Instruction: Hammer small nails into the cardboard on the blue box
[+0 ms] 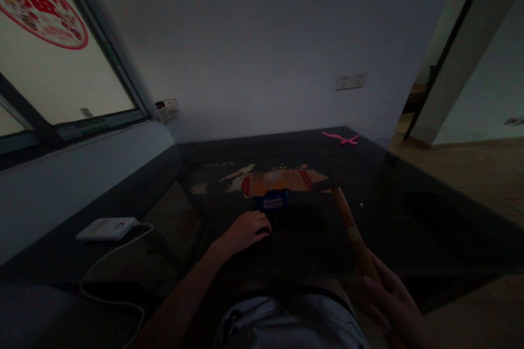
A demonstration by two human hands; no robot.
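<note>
My right hand [387,294] is wrapped round the wooden handle of a hammer [352,229], low on the right. The hammer's dark head points away from me, above the dark table [315,229], and is hard to make out against it. My left hand [248,229] rests on the table left of the middle, its fingers curled and pinched together. Whatever is in the pinch is too dark and small to name. Just beyond it sits a small blue box [274,202] with a pale label. Behind the box lies a brown printed piece with red bands [295,180], which looks like cardboard.
A white power bank or similar device [108,229] lies at the left, its white cable [110,253] running off the near edge. A pink ribbon-like strip [344,139] lies at the far right. Wall sockets [351,81] are behind the table; a window [61,65] stands at left.
</note>
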